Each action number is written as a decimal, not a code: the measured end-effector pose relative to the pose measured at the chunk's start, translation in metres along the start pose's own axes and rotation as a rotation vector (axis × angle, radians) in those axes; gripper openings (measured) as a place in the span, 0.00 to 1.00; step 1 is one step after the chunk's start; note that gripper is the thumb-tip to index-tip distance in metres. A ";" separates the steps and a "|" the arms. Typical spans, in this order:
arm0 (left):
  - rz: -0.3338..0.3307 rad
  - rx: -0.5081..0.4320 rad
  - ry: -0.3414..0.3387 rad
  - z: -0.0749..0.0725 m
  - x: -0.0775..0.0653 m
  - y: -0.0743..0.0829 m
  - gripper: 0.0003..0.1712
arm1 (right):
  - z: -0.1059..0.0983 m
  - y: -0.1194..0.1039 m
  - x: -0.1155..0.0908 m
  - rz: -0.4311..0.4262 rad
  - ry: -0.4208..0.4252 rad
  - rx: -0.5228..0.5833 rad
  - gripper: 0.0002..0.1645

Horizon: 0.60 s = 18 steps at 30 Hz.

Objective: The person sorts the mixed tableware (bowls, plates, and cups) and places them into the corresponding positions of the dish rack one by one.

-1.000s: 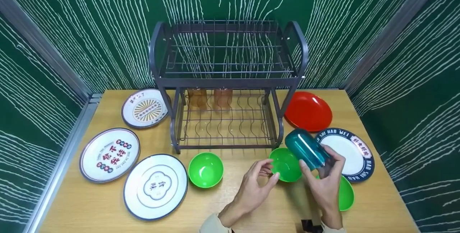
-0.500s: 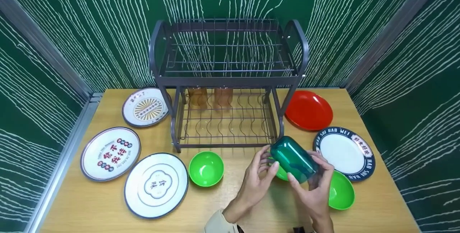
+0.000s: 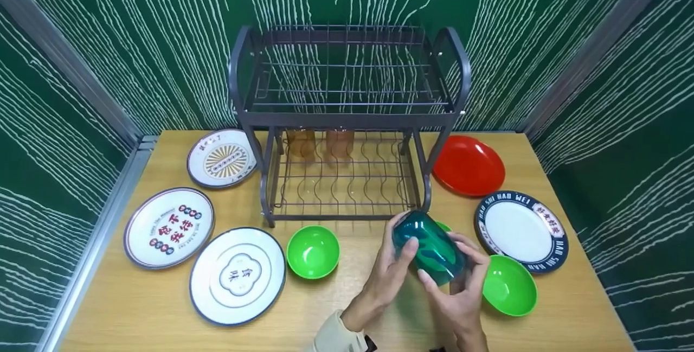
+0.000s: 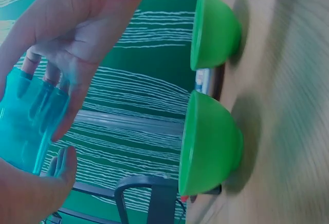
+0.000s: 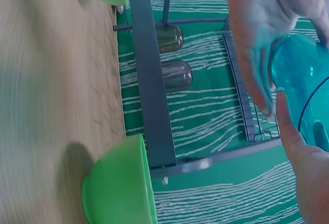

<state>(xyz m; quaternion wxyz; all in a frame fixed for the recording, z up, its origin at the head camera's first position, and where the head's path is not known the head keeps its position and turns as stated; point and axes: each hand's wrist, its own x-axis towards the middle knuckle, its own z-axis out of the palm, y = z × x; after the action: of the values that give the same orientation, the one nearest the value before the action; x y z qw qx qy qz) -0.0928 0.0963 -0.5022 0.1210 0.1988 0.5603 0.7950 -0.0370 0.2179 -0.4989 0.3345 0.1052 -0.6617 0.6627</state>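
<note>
A see-through teal tumbler point(image 3: 428, 246) is tilted between both hands above the front right of the table, also seen in the left wrist view as a teal tumbler point(image 4: 23, 121). My left hand point(image 3: 386, 276) grips its rounded, closed end, with the thumb lying across the near side. Around the open-rim end, my right hand point(image 3: 461, 298) holds it with thumb below and fingers on the far side. A green bowl point(image 3: 443, 226) lies mostly hidden behind the tumbler. Another green bowl point(image 3: 509, 287) sits just right of the right hand.
A dark two-tier dish rack point(image 3: 347, 120) stands at the back, with an amber tumbler point(image 3: 301, 145) and a pink tumbler point(image 3: 340, 145) on its lower tier. A third green bowl point(image 3: 313, 253), several patterned plates and a red plate point(image 3: 469, 166) lie around it.
The right hand has brought the teal tumbler leftward to the left hand. The left hand, formerly apart from it, now grips its closed end.
</note>
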 end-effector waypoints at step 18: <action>0.177 0.053 0.059 0.011 -0.007 0.043 0.38 | 0.013 -0.006 -0.008 -0.013 -0.089 -0.285 0.55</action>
<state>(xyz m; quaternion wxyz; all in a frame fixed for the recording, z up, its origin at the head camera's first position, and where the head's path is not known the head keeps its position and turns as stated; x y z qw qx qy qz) -0.0808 0.0878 -0.4601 0.0283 0.2273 0.5645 0.7930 -0.0316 0.2030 -0.4977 0.3208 0.0902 -0.7626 0.5545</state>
